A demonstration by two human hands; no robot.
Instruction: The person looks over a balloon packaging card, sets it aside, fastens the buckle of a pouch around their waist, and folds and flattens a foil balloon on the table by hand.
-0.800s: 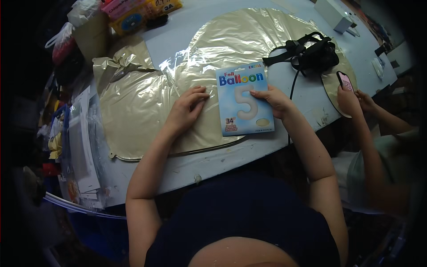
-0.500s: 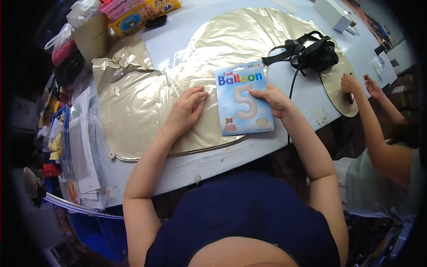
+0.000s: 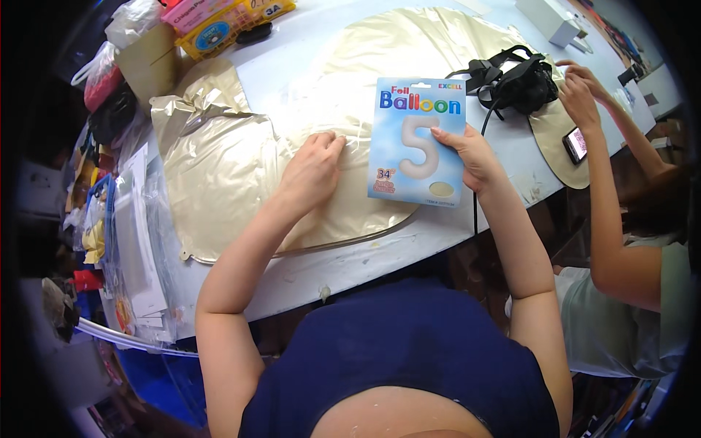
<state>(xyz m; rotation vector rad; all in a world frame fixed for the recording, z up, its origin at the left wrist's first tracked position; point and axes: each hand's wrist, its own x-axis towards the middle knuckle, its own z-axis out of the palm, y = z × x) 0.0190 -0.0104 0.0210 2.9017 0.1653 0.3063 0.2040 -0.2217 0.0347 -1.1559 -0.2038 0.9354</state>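
Observation:
My right hand [image 3: 476, 159] grips the right edge of a flat, light blue balloon packet [image 3: 388, 146], its thumb on the front face. A pale numeral shape and a small gold oval are printed on that face. The packet is held up over the table's front part. Under my left hand [image 3: 314, 174] lies a large gold foil balloon [image 3: 219, 175], uninflated and spread flat. The left fingers rest on the foil, close together and slightly bent, just left of the packet. At its far left the foil is folded over on itself.
A black mesh item with straps and a cable [image 3: 520, 84] lies right of the packet. A co-worker at the right has both hands [image 3: 580, 95] above the balloon's far end, near a phone [image 3: 575, 146]. Yellow basket [image 3: 219, 33] at back left; plastic-wrapped sheets [image 3: 135, 248] along the left edge.
The packet and my right hand have moved slightly right and away from me. My left hand has shifted a little over the foil. The co-worker's hands have risen from beside the phone.

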